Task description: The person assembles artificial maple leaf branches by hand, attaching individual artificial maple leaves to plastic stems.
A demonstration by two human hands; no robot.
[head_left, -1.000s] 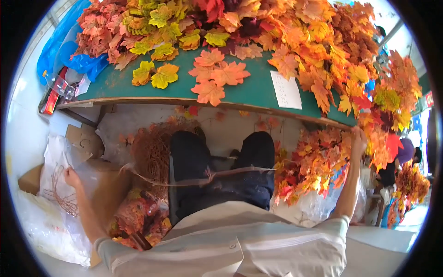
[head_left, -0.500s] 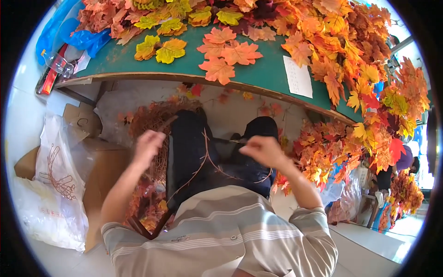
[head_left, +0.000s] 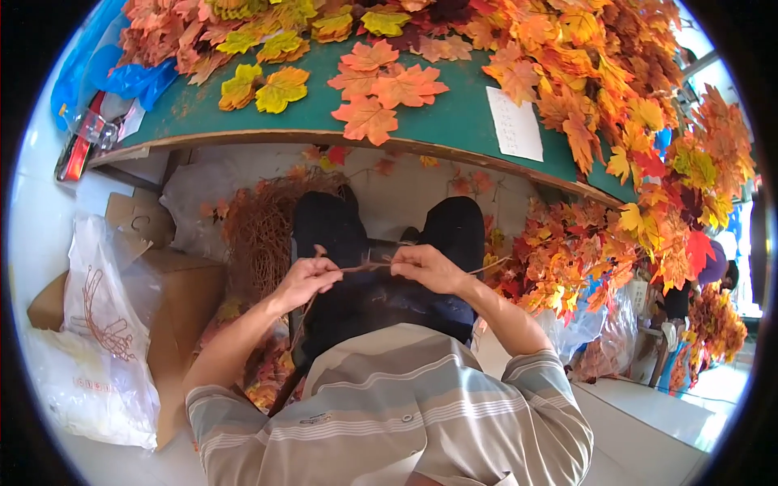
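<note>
Above my lap, a thin brown artificial vine stem (head_left: 363, 267) is stretched between my two hands. My left hand (head_left: 305, 280) is closed on its left part, with a short end poking up past the fingers and a strand hanging below. My right hand (head_left: 427, 268) pinches it further right, fingertips together. Beyond that hand, a thin tip (head_left: 496, 263) sticks out to the right. Dark trousers (head_left: 381, 300) lie directly beneath the stem.
A green table (head_left: 300, 119) with piled artificial maple leaves (head_left: 596, 65) curves across in front. A tangle of brown stems (head_left: 261, 235) lies beside my left knee. Left are a cardboard box (head_left: 190, 300) and a white plastic bag (head_left: 105, 364); leaf garlands (head_left: 559, 251) hang at right.
My hands were apart, with a branched stem lying across my lap. Now they have come closer together over the lap and hold a stem taut between them.
</note>
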